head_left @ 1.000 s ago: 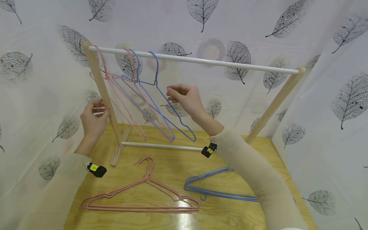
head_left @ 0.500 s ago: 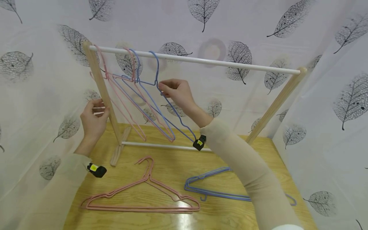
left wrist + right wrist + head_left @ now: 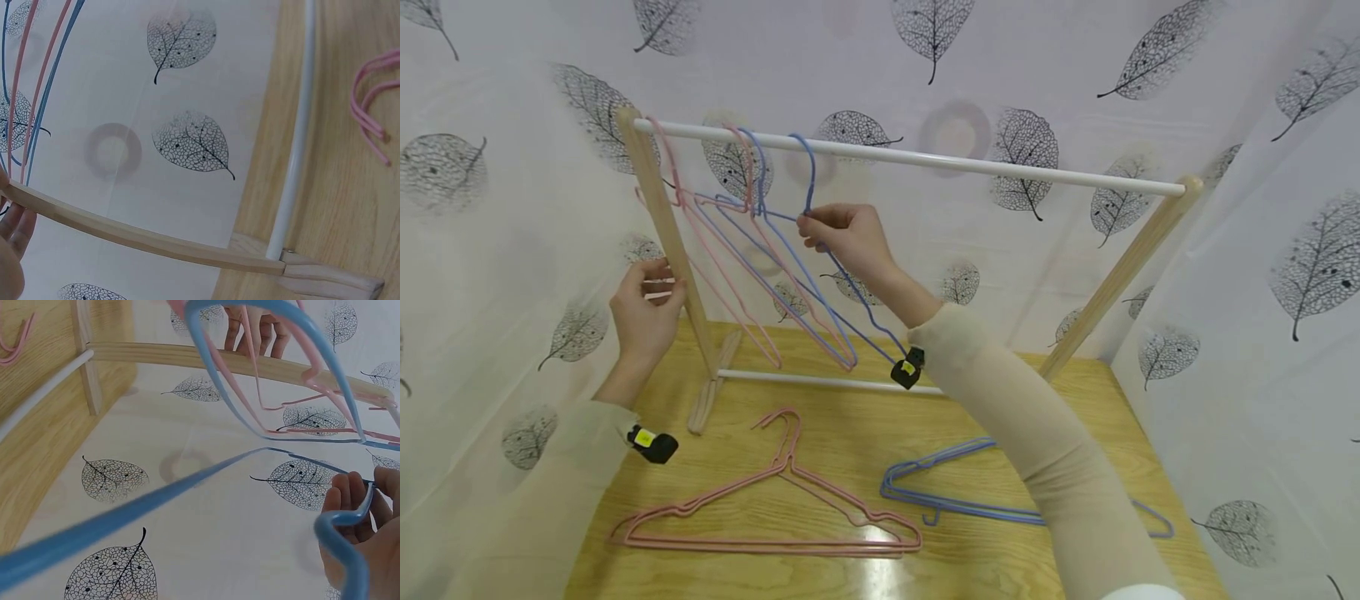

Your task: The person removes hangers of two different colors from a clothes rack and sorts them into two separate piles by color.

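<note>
The rightmost blue hanger (image 3: pixel 812 171) hangs by its hook from the white top rail (image 3: pixel 925 157) of a small rack. My right hand (image 3: pixel 853 240) pinches this hanger at its neck, between thumb and fingertips; the right wrist view shows the fingers (image 3: pixel 342 490) there. To its left hang another blue hanger (image 3: pixel 760 171) and two pink hangers, one of them (image 3: pixel 674 167) beside the left post. My left hand (image 3: pixel 646 315) holds the rack's left wooden post (image 3: pixel 653 200), with fingers (image 3: pixel 22 232) behind it in the left wrist view.
Pink hangers (image 3: pixel 775 547) lie stacked on the wooden tabletop (image 3: pixel 820 417) at the front. Further right are blue hangers (image 3: pixel 977 507), partly hidden by the right sleeve. The rack has a lower white rail (image 3: pixel 820 380) and a right post (image 3: pixel 1108 279). Leaf-patterned sheeting surrounds it.
My right hand has moved left from beside the rightmost blue hanger to its neck and now pinches it. The hanger itself has barely shifted. My left hand stays on the post.
</note>
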Motion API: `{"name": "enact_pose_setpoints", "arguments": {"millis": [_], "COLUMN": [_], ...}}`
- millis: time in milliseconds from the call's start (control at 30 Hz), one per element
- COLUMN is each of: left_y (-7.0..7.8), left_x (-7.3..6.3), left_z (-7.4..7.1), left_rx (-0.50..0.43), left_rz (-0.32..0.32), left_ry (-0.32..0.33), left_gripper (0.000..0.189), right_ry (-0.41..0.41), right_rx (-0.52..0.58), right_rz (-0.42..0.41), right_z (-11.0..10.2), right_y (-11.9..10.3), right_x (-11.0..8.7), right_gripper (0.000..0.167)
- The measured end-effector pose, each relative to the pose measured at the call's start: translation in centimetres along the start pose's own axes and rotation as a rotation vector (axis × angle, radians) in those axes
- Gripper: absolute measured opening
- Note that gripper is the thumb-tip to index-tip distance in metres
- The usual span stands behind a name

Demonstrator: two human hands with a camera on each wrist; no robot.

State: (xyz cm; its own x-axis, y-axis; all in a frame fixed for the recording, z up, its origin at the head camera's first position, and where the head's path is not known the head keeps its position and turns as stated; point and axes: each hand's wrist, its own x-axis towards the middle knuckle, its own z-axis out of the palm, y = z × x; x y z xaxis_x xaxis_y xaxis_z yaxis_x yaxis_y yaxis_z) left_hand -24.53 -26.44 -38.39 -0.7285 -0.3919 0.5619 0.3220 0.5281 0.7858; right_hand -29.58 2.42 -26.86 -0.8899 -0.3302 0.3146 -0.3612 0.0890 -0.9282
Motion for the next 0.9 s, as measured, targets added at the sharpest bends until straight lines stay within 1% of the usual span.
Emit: {"name": "enact_pose_setpoints", "arguments": {"millis": [133,267,500,733,900], "left_y": [0.0,0.1,0.0,0.1,0.2], "left_x": [0.0,0.1,0.1,0.0,-0.1], "left_z": [0.1,0.1,0.0,-0.1,-0.2], "left_rx": [-0.002,-0.008,-0.016,-0.014,-0.015], "left_rz": [-0.001,-0.001,0.0,-0.005,-0.002], "left_ry": [-0.001,0.002,0.001,0.002,0.003], "left_gripper": [0.03,0.03,0.031,0.03,0.03], "right_ry": [0.017,0.032,0.035,0.04,0.052], "right_rx": [-0.01,-0.005,0.014,0.016,0.022], "right_rz": [0.001,0.007,-0.022,-0.039,-0.045], "right_z": [-0.1,-0.6,-2.1,-4.0,-5.1], "right_y": [-0.3,-0.4,-0.7,-1.0,-1.3], "right_x": [-0.1,-0.3,-0.7,-1.5,-2.3], "right_gripper": [0.025,0.024,0.025,0.03,0.028]}}
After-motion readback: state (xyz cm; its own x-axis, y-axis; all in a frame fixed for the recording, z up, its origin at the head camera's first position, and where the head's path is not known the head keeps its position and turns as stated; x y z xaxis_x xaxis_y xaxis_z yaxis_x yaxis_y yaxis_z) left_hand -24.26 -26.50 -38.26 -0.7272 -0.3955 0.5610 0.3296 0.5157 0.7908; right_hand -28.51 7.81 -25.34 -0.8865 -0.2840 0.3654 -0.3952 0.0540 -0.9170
